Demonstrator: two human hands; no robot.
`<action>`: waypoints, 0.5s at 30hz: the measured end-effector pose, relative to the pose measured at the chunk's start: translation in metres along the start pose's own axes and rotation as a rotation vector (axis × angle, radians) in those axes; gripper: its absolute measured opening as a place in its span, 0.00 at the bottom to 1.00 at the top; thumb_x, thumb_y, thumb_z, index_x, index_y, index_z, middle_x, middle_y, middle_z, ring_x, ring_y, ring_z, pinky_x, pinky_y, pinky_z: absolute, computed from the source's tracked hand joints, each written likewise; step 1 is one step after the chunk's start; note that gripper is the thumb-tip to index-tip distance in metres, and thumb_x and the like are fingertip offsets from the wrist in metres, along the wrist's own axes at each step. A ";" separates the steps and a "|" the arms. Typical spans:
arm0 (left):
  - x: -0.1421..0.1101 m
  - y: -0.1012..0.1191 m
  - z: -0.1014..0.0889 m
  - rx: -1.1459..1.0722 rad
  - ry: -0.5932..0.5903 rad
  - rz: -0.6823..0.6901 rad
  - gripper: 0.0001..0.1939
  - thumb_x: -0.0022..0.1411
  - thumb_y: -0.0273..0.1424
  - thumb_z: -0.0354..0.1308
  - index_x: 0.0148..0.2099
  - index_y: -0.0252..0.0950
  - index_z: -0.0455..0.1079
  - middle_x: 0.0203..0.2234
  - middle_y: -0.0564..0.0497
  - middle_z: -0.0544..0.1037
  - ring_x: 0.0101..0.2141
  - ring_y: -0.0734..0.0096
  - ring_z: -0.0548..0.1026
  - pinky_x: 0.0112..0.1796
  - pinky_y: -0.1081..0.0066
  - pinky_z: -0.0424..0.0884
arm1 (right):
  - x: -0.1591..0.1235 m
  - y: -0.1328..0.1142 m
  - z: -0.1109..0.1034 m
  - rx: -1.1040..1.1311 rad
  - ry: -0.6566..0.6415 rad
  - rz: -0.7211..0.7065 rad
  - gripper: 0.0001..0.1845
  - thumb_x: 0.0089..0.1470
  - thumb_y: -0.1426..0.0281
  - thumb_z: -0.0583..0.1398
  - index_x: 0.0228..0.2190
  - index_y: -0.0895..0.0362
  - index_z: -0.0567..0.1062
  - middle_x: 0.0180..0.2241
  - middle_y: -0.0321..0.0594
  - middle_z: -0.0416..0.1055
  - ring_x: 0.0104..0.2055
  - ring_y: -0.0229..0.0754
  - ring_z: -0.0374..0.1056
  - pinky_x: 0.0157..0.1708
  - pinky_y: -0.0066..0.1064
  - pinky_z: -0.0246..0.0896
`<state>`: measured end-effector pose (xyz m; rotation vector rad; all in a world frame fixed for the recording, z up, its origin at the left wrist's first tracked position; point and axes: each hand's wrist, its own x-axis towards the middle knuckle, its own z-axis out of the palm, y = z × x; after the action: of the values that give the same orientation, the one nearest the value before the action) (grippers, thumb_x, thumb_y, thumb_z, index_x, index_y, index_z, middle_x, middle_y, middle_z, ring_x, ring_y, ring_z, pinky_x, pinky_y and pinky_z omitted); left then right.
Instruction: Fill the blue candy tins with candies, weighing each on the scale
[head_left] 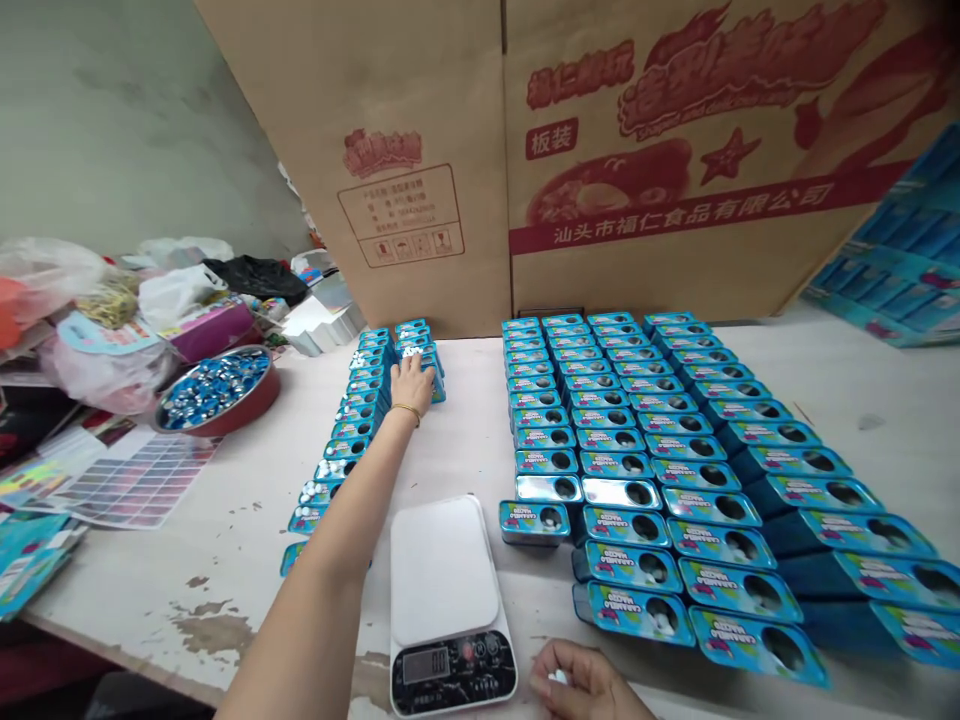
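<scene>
My left hand (412, 386) reaches to the short second row of blue candy tins, its fingers closed over one tin (436, 391); the grip is partly hidden. Small white candies (411, 352) show just beyond the fingertips. At the lower edge, my right hand (583, 684) is closed around a few small white candies (557, 676). Between the arms lies a white kitchen scale (444, 572) with a black panel; its pan is bare and the display seems to read 0.0. A longer row of tins (358, 412) runs beside my left forearm, several with white candies on top.
Several rows of blue tins with round windows (616, 440) fill the right side. Large cardboard boxes (420, 90) stand behind. At left are a red bowl of blue wrapped pieces (251, 412), printed sheets (142, 478) and plastic bags (105, 370).
</scene>
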<state>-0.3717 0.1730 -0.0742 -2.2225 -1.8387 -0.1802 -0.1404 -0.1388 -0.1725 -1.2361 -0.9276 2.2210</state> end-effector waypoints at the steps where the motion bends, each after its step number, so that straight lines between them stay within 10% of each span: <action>1: -0.003 0.001 -0.004 0.005 -0.009 0.035 0.05 0.55 0.26 0.57 0.36 0.36 0.72 0.52 0.41 0.65 0.55 0.50 0.58 0.52 0.49 0.54 | -0.002 -0.003 0.000 0.020 0.000 0.012 0.31 0.32 0.43 0.64 0.24 0.57 0.65 0.14 0.29 0.61 0.15 0.28 0.51 0.17 0.22 0.40; 10: -0.141 0.036 -0.115 -0.090 -0.084 0.360 0.06 0.60 0.30 0.54 0.30 0.36 0.68 0.30 0.48 0.68 0.32 0.64 0.69 0.38 0.63 0.63 | -0.036 -0.025 -0.004 0.203 -0.015 0.144 0.26 0.35 0.58 0.69 0.33 0.61 0.73 0.21 0.39 0.73 0.18 0.30 0.61 0.21 0.23 0.49; 15: -0.206 0.067 -0.127 -0.034 -0.245 0.422 0.06 0.60 0.27 0.53 0.30 0.35 0.68 0.30 0.47 0.70 0.29 0.67 0.68 0.31 0.68 0.63 | -0.050 -0.016 -0.001 0.160 -0.047 0.134 0.25 0.37 0.59 0.69 0.35 0.62 0.73 0.23 0.41 0.75 0.20 0.30 0.63 0.22 0.22 0.52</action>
<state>-0.3383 -0.0681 -0.0114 -2.6928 -1.4274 0.1472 -0.1134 -0.1599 -0.1323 -1.2080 -0.6856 2.3864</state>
